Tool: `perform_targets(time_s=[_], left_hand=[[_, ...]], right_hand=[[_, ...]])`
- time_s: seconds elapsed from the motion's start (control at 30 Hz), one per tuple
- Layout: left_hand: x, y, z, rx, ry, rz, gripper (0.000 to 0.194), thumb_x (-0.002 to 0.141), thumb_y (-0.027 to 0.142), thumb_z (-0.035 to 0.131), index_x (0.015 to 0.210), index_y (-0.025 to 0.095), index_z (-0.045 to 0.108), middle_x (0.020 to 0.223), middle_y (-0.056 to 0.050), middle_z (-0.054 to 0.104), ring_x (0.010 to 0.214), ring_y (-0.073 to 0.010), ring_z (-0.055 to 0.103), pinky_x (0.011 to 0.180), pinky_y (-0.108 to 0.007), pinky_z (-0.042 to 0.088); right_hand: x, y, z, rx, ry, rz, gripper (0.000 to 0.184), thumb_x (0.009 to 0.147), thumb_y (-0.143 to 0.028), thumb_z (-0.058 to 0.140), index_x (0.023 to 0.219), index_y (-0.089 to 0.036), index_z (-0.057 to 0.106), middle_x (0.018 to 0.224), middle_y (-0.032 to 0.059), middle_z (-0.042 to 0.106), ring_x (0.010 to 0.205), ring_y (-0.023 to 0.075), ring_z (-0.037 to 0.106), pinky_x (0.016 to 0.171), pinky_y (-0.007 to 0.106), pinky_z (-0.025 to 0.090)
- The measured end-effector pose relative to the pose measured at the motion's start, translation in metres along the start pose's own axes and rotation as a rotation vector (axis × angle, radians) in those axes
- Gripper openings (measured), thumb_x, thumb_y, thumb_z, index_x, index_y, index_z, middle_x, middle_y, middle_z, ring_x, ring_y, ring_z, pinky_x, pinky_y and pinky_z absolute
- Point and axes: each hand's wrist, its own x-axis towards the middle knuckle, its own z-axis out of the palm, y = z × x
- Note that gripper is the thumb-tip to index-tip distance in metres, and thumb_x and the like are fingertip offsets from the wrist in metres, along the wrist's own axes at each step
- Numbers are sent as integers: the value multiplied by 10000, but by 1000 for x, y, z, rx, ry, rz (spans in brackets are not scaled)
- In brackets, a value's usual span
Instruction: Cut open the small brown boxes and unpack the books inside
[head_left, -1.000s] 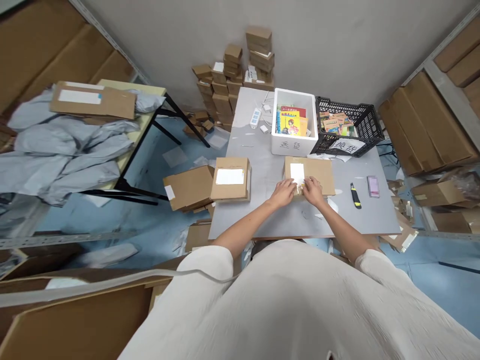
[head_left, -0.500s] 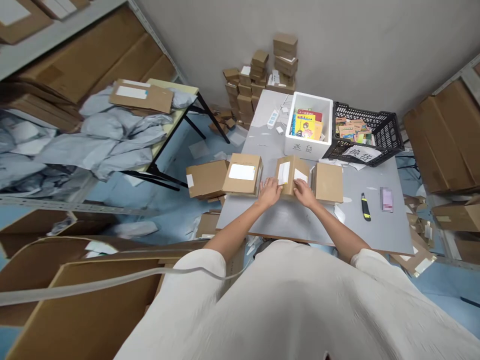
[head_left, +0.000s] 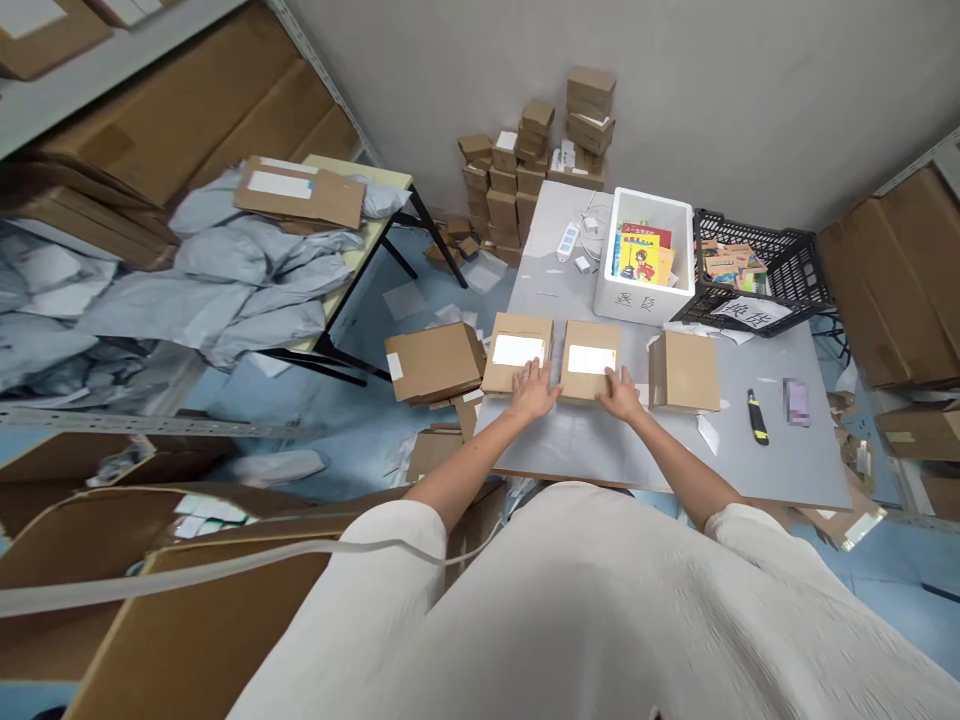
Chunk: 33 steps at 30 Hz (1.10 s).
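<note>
Three brown cardboard boxes stand in a row near the front of the grey table. My left hand (head_left: 534, 390) has its fingers spread over the front right corner of the left box (head_left: 517, 328), touching its white label. The middle box (head_left: 589, 335) lies with a white label facing up. My right hand (head_left: 619, 394) rests with fingers apart on that box's front right edge. A gap separates it from the right box (head_left: 688, 372), whose top shows no label.
On the grey table (head_left: 555, 450) are a utility knife (head_left: 757, 418), a phone-like pinkish item (head_left: 796, 402), a white foam box (head_left: 645, 308) with books, a black crate (head_left: 810, 270) and a power strip (head_left: 568, 242). Stacked boxes (head_left: 502, 208) stand by the wall; grey parcels (head_left: 225, 250) lie left.
The middle box, earlier tipped with two labelled faces showing, now lies flat with one label up. My left hand has shifted from it onto the left box. The view has shifted slightly.
</note>
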Motion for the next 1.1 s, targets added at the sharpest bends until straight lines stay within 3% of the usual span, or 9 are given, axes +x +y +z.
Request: perform_targets(time_s=[0.13,0.3,0.63,0.87,1.1], left_hand=[[-2,-13,2,-4,-43,79,694,1119,405,473,1781,210,403,1909,-221,265,1784,-406,230,1400,-687,245],[-1,-23,1,-3,-47,127,790,1003,171,506,1785,213,406,1896,-201,316,1776,-387,267,1402,-664,271],[2,-26,-8,0,-20,160,807,964,144,544,1762,206,439,1841,-215,419,1727,-415,354,1363,-682,338],[9,15,0,-25,8,280,745,982,173,568,1722,190,478,1827,-217,424,1724,-390,358,1420,-611,267],[22,89,18,-32,-5,438,717,981,173,582,1693,212,509,1811,-199,452,1719,-366,371,1421,-611,267]], right_hand=[[1,-13,10,6,8,-30,881,1000,-448,736,1796,-293,391,1850,227,325,1600,449,487,1247,611,452],[0,-29,16,9,27,-30,874,976,-454,762,1768,-280,434,1772,216,423,1523,442,540,1241,582,459],[-13,-40,14,-53,12,-12,847,1025,-474,706,1784,-257,398,1820,236,358,1537,445,536,1238,570,458],[-25,-18,2,-47,76,-9,664,1071,-463,634,1690,-237,544,1892,212,275,1651,445,411,1285,641,399],[-43,54,-31,-26,162,76,599,1089,-426,594,1654,-228,592,1867,213,331,1648,440,407,1281,650,397]])
